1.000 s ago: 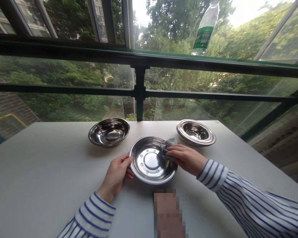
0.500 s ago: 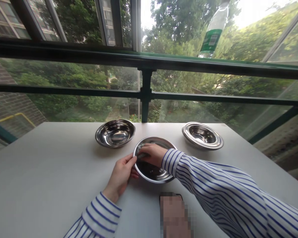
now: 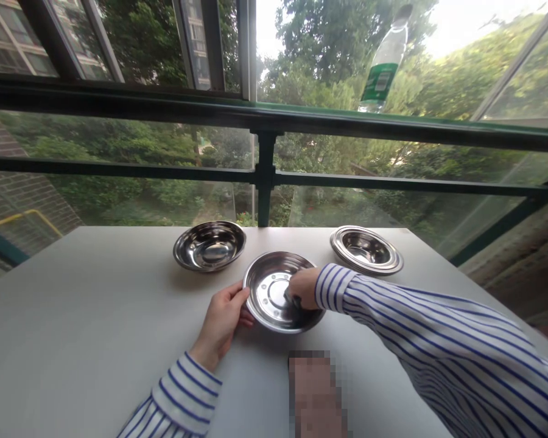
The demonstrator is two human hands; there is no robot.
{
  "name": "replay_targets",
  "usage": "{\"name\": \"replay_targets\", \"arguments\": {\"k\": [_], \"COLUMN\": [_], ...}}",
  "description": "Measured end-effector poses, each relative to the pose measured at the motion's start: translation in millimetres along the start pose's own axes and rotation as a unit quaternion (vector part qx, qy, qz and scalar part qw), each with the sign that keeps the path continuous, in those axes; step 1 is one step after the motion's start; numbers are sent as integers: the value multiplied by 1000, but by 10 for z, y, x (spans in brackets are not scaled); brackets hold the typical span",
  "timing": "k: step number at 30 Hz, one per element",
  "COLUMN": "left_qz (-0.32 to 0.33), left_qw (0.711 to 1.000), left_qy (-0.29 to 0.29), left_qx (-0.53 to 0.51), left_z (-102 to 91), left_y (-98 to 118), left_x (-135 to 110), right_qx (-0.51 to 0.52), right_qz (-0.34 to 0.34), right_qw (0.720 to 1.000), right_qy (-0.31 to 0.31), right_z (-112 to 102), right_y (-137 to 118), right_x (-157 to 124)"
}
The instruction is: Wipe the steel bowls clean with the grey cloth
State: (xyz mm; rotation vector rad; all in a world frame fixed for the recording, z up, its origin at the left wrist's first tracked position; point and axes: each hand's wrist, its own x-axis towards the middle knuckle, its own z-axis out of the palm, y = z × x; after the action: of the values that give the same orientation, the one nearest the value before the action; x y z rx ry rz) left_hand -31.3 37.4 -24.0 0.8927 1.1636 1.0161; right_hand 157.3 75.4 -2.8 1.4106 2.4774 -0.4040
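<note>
A shiny stainless steel bowl stands on the white table in front of me, slightly tilted. My left hand grips its left rim, thumb on top and fingers underneath. Inside the bowl, my right hand is closed and pressed against the right part of the bottom. A small grey wad shows under its fingers; whether it is a cloth or a scouring pad I cannot tell. Small round marks ring the bowl's bright centre. My right wrist and striped sleeve hide part of the right rim.
Another steel bowl stands at the back left of the white table. Nested steel bowls stand at the back right. A pixelated flat object lies near the front. Beyond are a green railing and a plastic bottle.
My right hand has moved with the grey wad from the bowl's left inner wall across to the right of its bottom. My left hand keeps its hold on the rim.
</note>
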Motion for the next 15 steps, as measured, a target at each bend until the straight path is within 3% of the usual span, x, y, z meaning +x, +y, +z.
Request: {"name": "replay_targets", "arguments": {"k": [5,8,12,15], "left_qz": [-1,5,11,12], "left_qw": [1000,1000,1000,1000], "left_qy": [0,1,2,2], "left_qx": [10,10,6,2], "left_z": [14,20,22,20], "left_y": [-5,-20,-38,-47], "left_x": [7,9,16,29], "right_qx": [-32,-14,31,58], "right_qz": [51,35,-36,-65], "right_qw": [996,995,996,996], "right_qy": [64,95,77,38], "right_z": [-112,-122,-68,-36], "right_y": [-47,-202,-386,-390], "right_x": [198,289,258,111]}}
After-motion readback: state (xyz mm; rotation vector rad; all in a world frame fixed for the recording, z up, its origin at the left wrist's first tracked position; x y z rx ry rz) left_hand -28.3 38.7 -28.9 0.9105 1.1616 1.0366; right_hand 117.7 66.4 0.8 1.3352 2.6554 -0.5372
